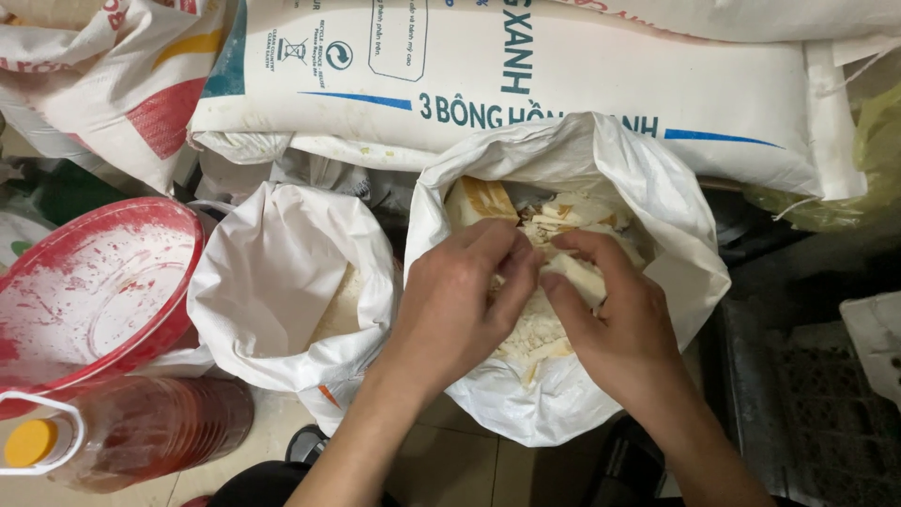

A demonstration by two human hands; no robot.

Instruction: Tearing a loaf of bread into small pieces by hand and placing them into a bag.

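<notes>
While both hands dig into the open white sack (657, 216), the left hand (460, 300) and right hand (610, 329) pinch pale crumbly pieces (563, 211) with fingertips together; these look light, brittle, floury, best lifted by their edges. Left of them a second open sack (272, 272), a red basin (94, 291) and tiled floor (450, 469).

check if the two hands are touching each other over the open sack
Touching. The head view shows the left hand and right hand meeting at the fingertips, no gap visible, over the pale flakes inside the open sack.
</notes>
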